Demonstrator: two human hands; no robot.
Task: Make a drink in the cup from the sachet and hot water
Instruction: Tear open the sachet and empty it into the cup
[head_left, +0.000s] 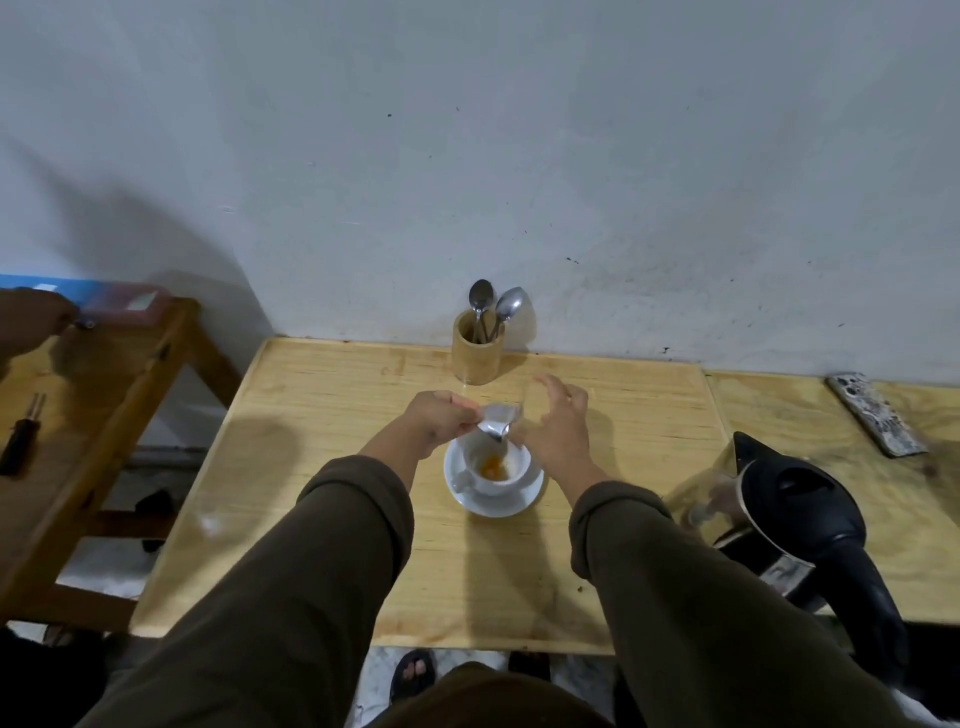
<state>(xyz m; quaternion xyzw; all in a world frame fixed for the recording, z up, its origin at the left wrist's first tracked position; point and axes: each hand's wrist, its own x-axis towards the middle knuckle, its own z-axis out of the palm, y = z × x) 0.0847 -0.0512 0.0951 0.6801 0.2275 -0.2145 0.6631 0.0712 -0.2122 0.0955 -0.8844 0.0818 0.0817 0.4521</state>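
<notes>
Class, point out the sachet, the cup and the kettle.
sachet (496, 422), head view, crumpled silver middle.
cup (519, 464), head view, inner right wall.
kettle (802, 488), head view, black lid.
</notes>
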